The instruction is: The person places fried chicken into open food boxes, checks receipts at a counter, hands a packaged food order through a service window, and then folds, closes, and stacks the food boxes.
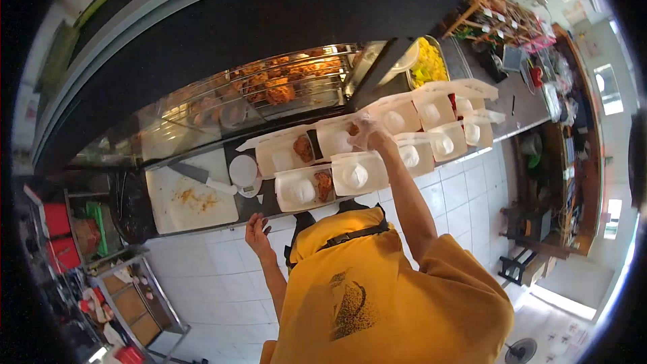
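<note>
My right hand point(367, 133), in a clear plastic glove, reaches into a back-row takeaway box point(329, 136). Its fingers are closed on a piece of fried chicken point(353, 129), partly hidden by the glove, beside a mound of white rice point(338, 141). My bare left hand point(257, 232) hangs in front of the counter edge, fingers loosely bent and apart, holding nothing. In the neighbouring box is another chicken piece point(303, 149); a front-row box holds rice point(303, 191) and chicken point(324, 185). Several more open boxes to the right contain rice mounds point(409, 156).
At left, a knife point(192, 172) lies on a stained white cutting board point(165, 212). A small scale point(244, 172) stands beside it. Behind is a display case with fried chicken on racks point(280, 91). A tray of yellow food point(428, 61) sits at back right.
</note>
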Motion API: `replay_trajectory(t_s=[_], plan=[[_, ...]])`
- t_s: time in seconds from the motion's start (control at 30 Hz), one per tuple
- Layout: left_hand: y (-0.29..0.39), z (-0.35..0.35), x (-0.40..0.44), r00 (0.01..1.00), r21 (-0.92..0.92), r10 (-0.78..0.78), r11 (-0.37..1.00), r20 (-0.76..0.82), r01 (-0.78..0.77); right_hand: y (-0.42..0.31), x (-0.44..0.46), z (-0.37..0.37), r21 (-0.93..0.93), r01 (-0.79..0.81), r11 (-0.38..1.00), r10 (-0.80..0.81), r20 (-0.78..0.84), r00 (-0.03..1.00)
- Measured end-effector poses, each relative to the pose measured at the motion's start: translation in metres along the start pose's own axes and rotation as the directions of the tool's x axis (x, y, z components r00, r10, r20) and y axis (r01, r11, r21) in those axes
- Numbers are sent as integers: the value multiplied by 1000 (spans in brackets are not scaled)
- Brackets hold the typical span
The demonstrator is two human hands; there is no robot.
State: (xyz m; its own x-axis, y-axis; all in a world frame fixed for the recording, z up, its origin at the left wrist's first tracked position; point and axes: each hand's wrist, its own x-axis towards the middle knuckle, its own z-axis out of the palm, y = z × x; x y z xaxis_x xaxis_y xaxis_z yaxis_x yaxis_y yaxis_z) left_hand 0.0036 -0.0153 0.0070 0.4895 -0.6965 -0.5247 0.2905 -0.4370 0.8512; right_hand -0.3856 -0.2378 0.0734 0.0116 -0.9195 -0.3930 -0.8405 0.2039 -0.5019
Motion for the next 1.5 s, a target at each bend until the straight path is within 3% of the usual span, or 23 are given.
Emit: replay_trajectory(t_s=[0.07, 0.13, 0.2, 0.23, 0.3, 0.33, 0.4, 0.47, 0.5, 0.53, 0.57, 0.63, 0.7, 0.77, 0.83, 0.87, 0.9, 1.0, 1.13, 1.23, 1.3, 1.4, 1.5], plan=[[-1, -1, 0, 1000, -21, 18, 1000, -6, -18, -5, 8, 7, 297, 215, 931, -193, -102, 976], [-5, -3, -1, 1000, -33, 2, 999, -25, -2, -70, 11, -6, 309, 460, 833, -283, -477, 832], [-5, -5, -2, 999, -50, -4, 999, -32, 2, -116, 12, -26, -175, 562, 809, -506, -695, 511], [-5, -5, -4, 999, -65, -4, 998, -33, 2, -127, 13, -36, -591, 415, 692, -720, -611, 329], [-1, -5, -5, 999, -82, 0, 997, -38, -3, -153, 28, -47, -782, 179, 597, -765, -488, 420], [1, -8, -7, 999, -79, 2, 997, -44, -6, -170, 39, -47, -660, 151, 736, -589, -513, 624], [-2, -17, -5, 998, -90, 10, 996, -58, -15, -178, 63, -49, -547, 119, 829, -474, -572, 670], [-18, -36, 2, 997, -116, 18, 993, -69, -26, -154, 98, -31, -598, 177, 782, -615, -695, 372], [-18, -42, 1, 996, -120, 20, 992, -88, -31, -146, 123, -24, -455, 177, 873, -455, -627, 632], [-16, -47, -2, 994, -125, 22, 992, -108, -36, -144, 128, -23, -351, 158, 923, -347, -581, 737], [-16, -51, -4, 992, -130, 22, 991, -128, -39, -137, 126, -18, -244, 155, 957, -268, -545, 794], [-19, -61, -4, 987, -128, 3, 991, -161, -23, -130, 112, -14, -52, 303, 952, -270, -614, 741], [-21, -64, -4, 983, -126, -9, 992, -184, -14, -129, 95, -5, 210, 467, 859, -228, -660, 716], [-17, -65, -4, 983, -107, -12, 994, -182, -7, -132, 76, 5, 527, 557, 642, -123, -646, 753], [-11, -61, -2, 987, -79, -13, 997, -159, 1, -130, 41, 2, 789, 488, 374, -55, -506, 861], [-10, -56, -1, 989, -66, -15, 998, -145, 6, -135, 15, -10, 877, 336, 343, 11, -361, 933], [-8, -53, 1, 992, -64, -16, 998, -128, 7, -123, -2, -10, 972, 212, -98, -134, -224, 965], [-3, -36, 7, 998, -37, -23, 999, -64, 21, -86, -42, -25, 986, -92, -142, -105, 77, 991], [-1, -12, 15, 998, 45, -37, 998, 44, 35, -56, -102, -53, 981, -71, -181, -376, -2, 927], [2, 4, 13, 992, 119, -60, 992, 107, 47, -18, -135, -35, 999, -39, -24, -70, 38, 997], [14, 16, 12, 989, 137, -54, 990, 138, 35, 13, -157, -35, 963, -159, 216, 33, 155, 987], [0, 16, 24, 984, 118, -78, 991, 161, 59, 51, -159, -1, 705, -460, 540, 166, 447, 879], [5, 25, 22, 979, 144, -80, 988, 187, 53, 64, -139, 63, 470, -208, 858, 236, -1, 972]])
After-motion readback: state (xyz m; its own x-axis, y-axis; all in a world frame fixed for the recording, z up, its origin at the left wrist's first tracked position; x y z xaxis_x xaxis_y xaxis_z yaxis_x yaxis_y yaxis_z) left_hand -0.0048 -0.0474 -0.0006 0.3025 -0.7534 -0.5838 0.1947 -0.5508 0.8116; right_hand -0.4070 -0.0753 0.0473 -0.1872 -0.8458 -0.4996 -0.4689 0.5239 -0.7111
